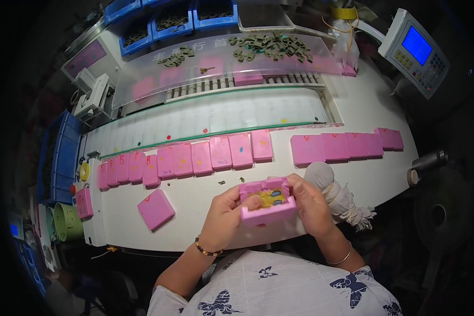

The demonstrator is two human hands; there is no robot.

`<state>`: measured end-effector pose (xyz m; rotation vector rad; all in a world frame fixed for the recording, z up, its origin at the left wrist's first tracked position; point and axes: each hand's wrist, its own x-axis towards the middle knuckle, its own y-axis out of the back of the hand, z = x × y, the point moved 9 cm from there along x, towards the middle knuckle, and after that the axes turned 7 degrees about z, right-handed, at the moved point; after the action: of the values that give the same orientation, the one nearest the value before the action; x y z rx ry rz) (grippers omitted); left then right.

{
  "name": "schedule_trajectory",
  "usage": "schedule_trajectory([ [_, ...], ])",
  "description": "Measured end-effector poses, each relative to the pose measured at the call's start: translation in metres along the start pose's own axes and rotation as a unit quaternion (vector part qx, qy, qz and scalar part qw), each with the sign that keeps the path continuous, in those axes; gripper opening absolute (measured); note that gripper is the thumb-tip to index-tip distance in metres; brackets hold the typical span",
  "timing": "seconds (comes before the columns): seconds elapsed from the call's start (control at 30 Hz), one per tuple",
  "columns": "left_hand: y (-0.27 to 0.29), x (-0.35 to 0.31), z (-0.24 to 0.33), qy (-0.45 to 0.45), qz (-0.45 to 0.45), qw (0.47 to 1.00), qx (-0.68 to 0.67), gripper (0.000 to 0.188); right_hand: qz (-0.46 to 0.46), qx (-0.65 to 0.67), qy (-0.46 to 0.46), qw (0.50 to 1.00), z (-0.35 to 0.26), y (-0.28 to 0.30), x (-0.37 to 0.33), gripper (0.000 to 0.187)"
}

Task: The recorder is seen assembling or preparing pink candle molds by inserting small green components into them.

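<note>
Close to my body, both hands hold a pink block-shaped mould (268, 213). Its hollow inside is yellowish, with two small blue pieces towards the right. My left hand (222, 211) is closed round the left end, its thumb reaching into the hollow. My right hand (312, 204) grips the right end. Just beyond the mould, a few small dark green scraps (221, 183) lie on the white tabletop. A white cloth bundle (338, 194), tied with bands, lies beside my right hand. To the left, a single pink block (155, 209) rests at an angle.
Marked pink blocks (200, 158) line the table's middle, with another row (335, 147) at right. Behind runs a green-edged conveyor (205, 113). Above it, a translucent sheet (210, 58) carries piled green pieces. Blue bins (172, 22) stand behind; a control panel (416, 50) hangs far right.
</note>
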<state>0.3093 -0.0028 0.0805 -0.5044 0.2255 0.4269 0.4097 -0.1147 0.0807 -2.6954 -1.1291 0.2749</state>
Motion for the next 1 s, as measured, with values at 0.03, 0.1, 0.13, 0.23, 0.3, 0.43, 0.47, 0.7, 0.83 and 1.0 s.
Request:
schedule_trajectory([
  [0.03,0.000,0.001,0.000,0.009,0.011,0.999,-0.029,0.029,-0.001,0.000,0.000,1.000,-0.002,-0.001,0.000,0.025],
  [0.1,0.005,0.005,-0.002,0.051,0.017,0.996,-0.071,0.033,0.009,0.027,-0.021,0.999,-0.006,-0.007,0.002,0.032],
  [0.13,0.006,0.005,-0.008,0.094,0.022,0.989,-0.113,0.037,0.009,0.027,-0.020,0.999,-0.008,-0.011,0.002,0.032],
  [0.23,-0.003,0.004,0.003,0.052,0.011,0.985,-0.167,0.039,0.014,-0.024,0.022,0.999,-0.013,-0.016,0.001,0.031],
  [0.3,-0.005,-0.001,0.008,-0.025,-0.006,0.997,-0.071,0.039,0.032,-0.046,0.048,0.997,-0.011,-0.012,0.000,0.026],
  [0.43,-0.002,-0.007,0.014,-0.146,-0.011,0.986,0.080,0.031,0.016,-0.166,0.149,0.975,-0.030,-0.013,-0.003,0.022],
  [0.47,-0.002,-0.007,0.014,-0.147,-0.021,0.987,0.066,0.031,0.012,-0.186,0.183,0.965,-0.038,-0.016,-0.004,0.021],
  [0.7,0.019,0.002,0.032,-0.230,0.111,0.962,0.094,0.047,0.079,-0.209,0.230,0.947,-0.045,-0.012,0.002,0.020],
  [0.83,-0.011,-0.026,0.060,-0.420,0.153,0.802,0.397,0.065,0.092,-0.089,0.161,0.979,-0.035,-0.024,0.013,0.020],
  [1.0,0.016,-0.009,0.078,-0.419,0.173,0.770,0.449,0.053,0.029,-0.033,0.096,0.994,-0.023,-0.048,0.021,0.021],
])
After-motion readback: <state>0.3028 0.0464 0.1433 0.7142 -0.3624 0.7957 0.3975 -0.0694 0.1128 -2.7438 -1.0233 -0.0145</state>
